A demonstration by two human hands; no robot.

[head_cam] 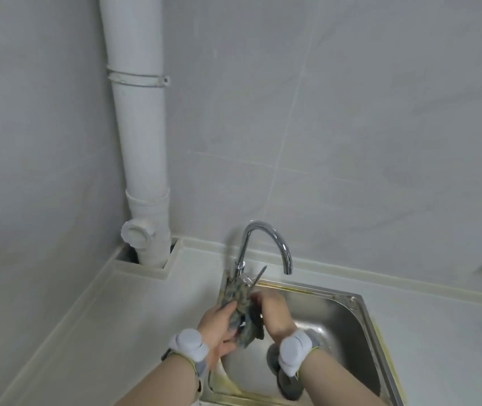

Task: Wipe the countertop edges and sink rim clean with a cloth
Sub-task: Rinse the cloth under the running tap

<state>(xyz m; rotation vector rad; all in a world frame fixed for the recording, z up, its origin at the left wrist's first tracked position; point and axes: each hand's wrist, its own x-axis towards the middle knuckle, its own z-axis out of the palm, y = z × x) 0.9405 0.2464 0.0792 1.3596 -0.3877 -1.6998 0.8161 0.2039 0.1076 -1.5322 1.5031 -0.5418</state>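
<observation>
Both hands meet over the back-left corner of the steel sink (pixel 359 306), just in front of the faucet (pixel 263 244). The left hand (pixel 219 326) curls its fingers around the mottled cloth (pixel 241 303) from the left. The right hand (pixel 272 312) seems to grip the cloth too, its fingers blurred. Both forearms reach forward, wrists banded.

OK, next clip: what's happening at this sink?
A person holds a dark patterned cloth in both hands over the steel sink, just below the tap. The left hand grips one side, the right hand the other, bunching it. The cloth is off the sink rim and the countertop, so no wiping is happening at this moment.
</observation>
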